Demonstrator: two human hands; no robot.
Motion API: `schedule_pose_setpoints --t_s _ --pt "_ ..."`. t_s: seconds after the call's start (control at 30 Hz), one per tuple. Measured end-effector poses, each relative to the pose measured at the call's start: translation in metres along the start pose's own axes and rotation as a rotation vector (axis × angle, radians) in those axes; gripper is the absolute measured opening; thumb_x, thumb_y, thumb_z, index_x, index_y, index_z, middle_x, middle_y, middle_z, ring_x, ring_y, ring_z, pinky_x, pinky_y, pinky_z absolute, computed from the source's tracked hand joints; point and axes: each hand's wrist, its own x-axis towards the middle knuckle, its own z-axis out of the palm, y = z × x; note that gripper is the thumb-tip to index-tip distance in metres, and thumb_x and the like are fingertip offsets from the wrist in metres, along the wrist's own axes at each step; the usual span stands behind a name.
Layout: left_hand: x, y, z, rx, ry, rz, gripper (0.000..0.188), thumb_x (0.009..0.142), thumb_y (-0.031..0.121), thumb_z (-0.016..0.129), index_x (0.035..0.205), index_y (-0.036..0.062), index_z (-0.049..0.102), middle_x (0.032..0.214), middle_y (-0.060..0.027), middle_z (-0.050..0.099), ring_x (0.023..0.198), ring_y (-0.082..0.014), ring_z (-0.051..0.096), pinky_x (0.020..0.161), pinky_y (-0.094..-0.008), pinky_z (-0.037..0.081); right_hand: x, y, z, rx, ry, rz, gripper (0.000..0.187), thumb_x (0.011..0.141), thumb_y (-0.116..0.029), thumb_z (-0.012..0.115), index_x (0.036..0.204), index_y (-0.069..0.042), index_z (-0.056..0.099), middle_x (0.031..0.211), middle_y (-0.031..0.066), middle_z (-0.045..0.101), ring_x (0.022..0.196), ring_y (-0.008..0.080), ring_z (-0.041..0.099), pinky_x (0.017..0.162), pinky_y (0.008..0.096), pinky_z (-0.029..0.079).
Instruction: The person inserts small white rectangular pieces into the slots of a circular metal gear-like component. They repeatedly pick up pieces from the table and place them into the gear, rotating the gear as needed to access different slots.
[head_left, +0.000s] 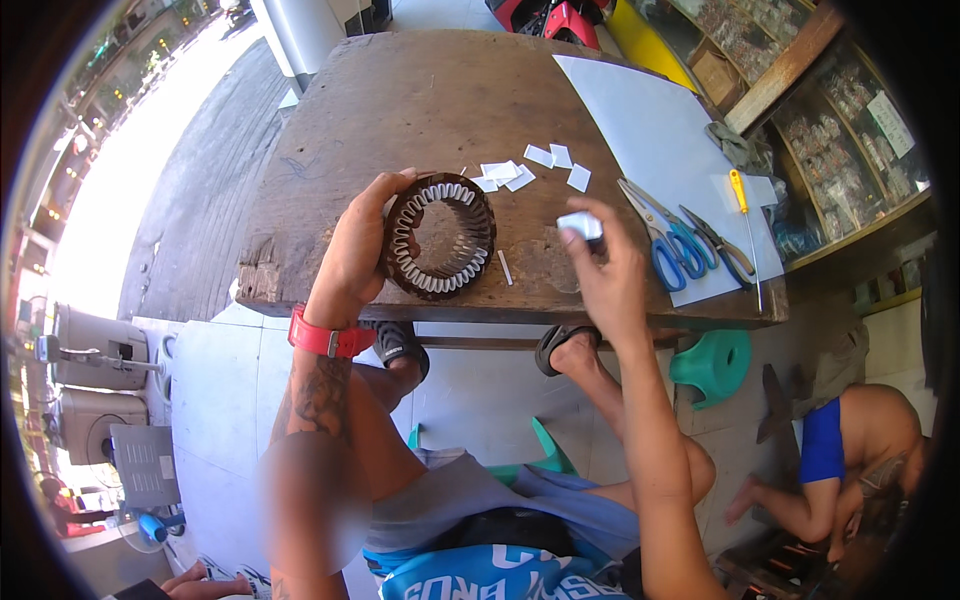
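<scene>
My left hand (pixel 352 245) is closed around the left side of a stator core (pixel 470 238), a dark brown ring standing on edge near the table's front. White paper liners sit in the slots round its inner face. My right hand (pixel 615 280), to the right and apart from the ring, pinches a small folded white paper piece (pixel 578 226) between thumb and fingers. Behind the ring lie several cut white paper pieces (pixel 500 174). One thin white strip (pixel 505 268) rests between the ring and my right hand.
The wooden table (pixel 370 100) carries a large white sheet (pixel 640 120), scissors (pixel 665 260), blue-handled pliers (pixel 690 250), dark pliers (pixel 718 242) and a yellow-handled screwdriver (pixel 739 190) at right. A green stool (pixel 715 370) stands below the right edge. Another person (pixel 860 440) crouches at far right.
</scene>
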Motion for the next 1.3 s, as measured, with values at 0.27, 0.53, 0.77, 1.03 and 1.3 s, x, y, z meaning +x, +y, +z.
schedule_pose_setpoints --t_s 0.27,0.53,0.77,1.03,1.3 --pt "-0.007 0.004 0.009 0.051 0.009 0.011 0.035 0.104 0.042 0.068 0.116 0.0092 0.073 0.083 0.0002 0.067 0.066 -0.0080 0.056 0.059 -0.0251 0.047 -0.028 -0.018 0.028 0.091 -0.027 -0.170 0.041 0.100 -0.009 0.077 0.139 -0.005 0.065 0.124 0.0196 0.076 0.112 0.0359 0.077 0.092 0.0442 0.062" --pt "-0.005 0.001 0.003 0.122 -0.004 0.023 0.042 0.110 0.035 0.056 0.126 0.0002 0.072 0.102 -0.0046 0.076 0.082 -0.0100 0.068 0.067 -0.0263 0.052 -0.032 -0.016 0.044 0.075 0.010 -0.078 0.037 0.098 -0.011 0.082 0.134 -0.006 0.074 0.120 0.0190 0.079 0.110 0.0280 0.077 0.093 0.0392 0.060" --pt "-0.010 0.002 0.008 0.119 -0.002 0.043 0.044 0.110 0.035 0.055 0.126 -0.0022 0.072 0.107 -0.0069 0.076 0.090 -0.0125 0.070 0.076 -0.0280 0.056 -0.029 -0.018 0.042 0.088 0.044 -0.073 0.033 0.097 -0.007 0.080 0.129 -0.004 0.074 0.118 0.0152 0.076 0.108 0.0283 0.075 0.094 0.0386 0.059" --pt "-0.007 -0.004 0.005 0.133 -0.023 0.074 0.045 0.108 0.039 0.056 0.133 0.0064 0.073 0.107 -0.0012 0.076 0.084 -0.0064 0.062 0.069 -0.0238 0.048 -0.026 -0.025 0.055 0.027 0.187 -0.189 0.028 0.092 -0.002 0.081 0.120 -0.003 0.074 0.113 0.0128 0.073 0.101 0.0287 0.072 0.090 0.0396 0.057" --pt "-0.004 -0.013 0.003 0.184 -0.031 0.164 0.045 0.109 0.037 0.054 0.134 0.0033 0.072 0.110 -0.0039 0.078 0.091 -0.0085 0.069 0.071 -0.0238 0.050 -0.023 -0.032 0.081 -0.084 0.254 -0.315 0.028 0.091 -0.001 0.080 0.118 -0.004 0.071 0.112 0.0123 0.069 0.101 0.0338 0.068 0.088 0.0446 0.056"
